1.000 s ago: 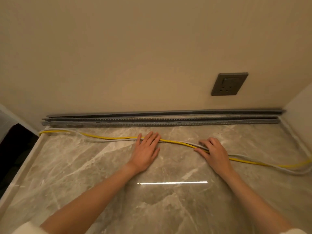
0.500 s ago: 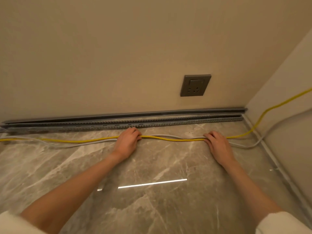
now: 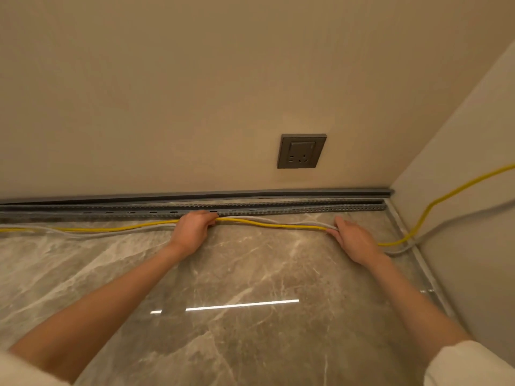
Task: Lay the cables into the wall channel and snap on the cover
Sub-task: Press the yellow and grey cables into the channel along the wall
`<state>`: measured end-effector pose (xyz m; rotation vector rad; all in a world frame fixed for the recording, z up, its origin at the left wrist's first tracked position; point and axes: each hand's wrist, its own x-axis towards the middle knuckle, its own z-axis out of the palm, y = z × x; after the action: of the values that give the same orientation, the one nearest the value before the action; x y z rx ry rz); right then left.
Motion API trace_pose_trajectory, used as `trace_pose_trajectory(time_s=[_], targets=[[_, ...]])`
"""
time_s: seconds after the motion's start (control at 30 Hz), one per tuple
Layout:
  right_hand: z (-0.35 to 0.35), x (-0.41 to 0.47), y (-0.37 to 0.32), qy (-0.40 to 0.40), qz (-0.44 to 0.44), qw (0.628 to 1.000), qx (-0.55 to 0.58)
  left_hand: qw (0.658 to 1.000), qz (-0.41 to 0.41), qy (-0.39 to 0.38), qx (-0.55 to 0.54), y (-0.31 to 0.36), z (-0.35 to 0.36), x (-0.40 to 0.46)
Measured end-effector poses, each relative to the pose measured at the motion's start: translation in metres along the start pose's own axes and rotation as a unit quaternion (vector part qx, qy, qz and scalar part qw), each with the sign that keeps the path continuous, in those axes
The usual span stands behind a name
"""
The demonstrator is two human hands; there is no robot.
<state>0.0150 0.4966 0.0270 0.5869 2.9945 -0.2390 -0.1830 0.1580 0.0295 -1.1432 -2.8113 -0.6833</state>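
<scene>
both hands clench the cable pair on the marble counter: the left hand [image 3: 193, 231] grips the yellow cable [image 3: 267, 224] and grey cable [image 3: 289, 222] just in front of the open channel [image 3: 306, 209] along the counter's back edge, the right hand [image 3: 355, 240] nearer the right corner. the cover [image 3: 278, 194] seems to lean behind. best to keep the span taut, roll it over the channel's lip, and seat it from one hand outward.

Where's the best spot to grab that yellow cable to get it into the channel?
Probably the straight stretch of the yellow cable between the left hand and right hand, pinched from above. There it lies parallel to the open channel, beside the gray cable, so both lift together.
</scene>
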Motion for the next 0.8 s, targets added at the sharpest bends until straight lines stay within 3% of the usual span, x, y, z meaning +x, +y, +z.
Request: trace_pose_trajectory(time_s=[0.07,0.17,0.3,0.53,0.8], targets=[[-0.012,0.005,0.004,-0.011,0.005,0.995,0.099,1.0,-0.006,0.019,0.01,0.001,-0.002,0.002],[-0.03,0.015,0.008,0.026,0.012,0.958,0.284,0.997,-0.023,0.069,-0.001,0.005,-0.003,0.006],[-0.051,0.033,0.019,0.041,0.012,0.922,0.385,0.988,-0.064,0.139,-0.028,0.015,-0.003,0.018],[-0.061,0.058,0.043,0.051,0.002,0.935,0.35,0.981,-0.068,0.18,-0.024,0.029,0.004,0.037],[-0.056,0.078,0.044,0.037,-0.021,0.965,0.257,0.989,-0.085,0.119,-0.001,0.033,0.012,0.051]])
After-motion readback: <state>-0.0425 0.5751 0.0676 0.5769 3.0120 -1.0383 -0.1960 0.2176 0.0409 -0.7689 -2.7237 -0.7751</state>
